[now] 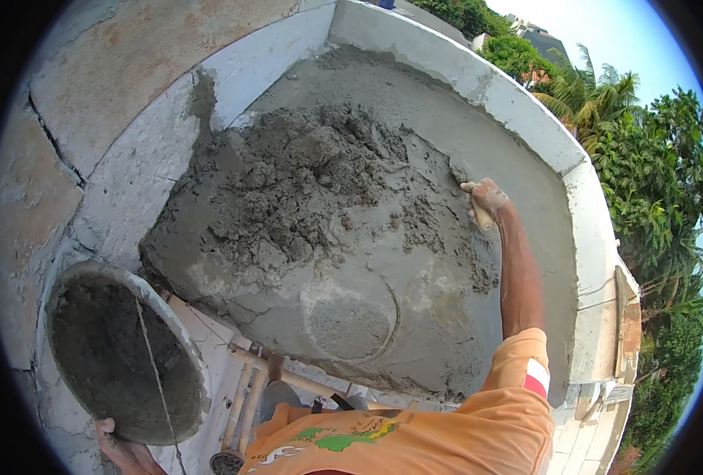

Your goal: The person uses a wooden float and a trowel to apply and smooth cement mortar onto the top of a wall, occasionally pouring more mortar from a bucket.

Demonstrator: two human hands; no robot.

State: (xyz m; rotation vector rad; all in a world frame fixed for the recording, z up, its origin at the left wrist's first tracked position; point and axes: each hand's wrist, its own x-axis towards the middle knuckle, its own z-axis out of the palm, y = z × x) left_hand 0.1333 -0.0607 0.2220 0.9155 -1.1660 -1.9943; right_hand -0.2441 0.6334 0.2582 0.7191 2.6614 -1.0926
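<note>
My right hand (488, 199) is closed around the pale handle of a trowel (457, 172), its small mortar-coated blade just past my fingers. The blade touches the wet grey mortar (304, 174) near the right edge of the rough heap. At the lower left my left hand (122, 453) grips the rim of a bucket (197, 348), thumb over the edge. This round bucket is tilted, its inside coated with mortar, and a thin wire or cord handle crosses its mouth. A round imprint (350, 321) marks the mortar nearest me.
A low pale parapet (518, 103) curves around the mortar's far and right sides. Left stands a block wall (142, 150) with a stained surface. Bamboo poles (245, 396) and a foot show below. Trees (652, 158) rise beyond the parapet.
</note>
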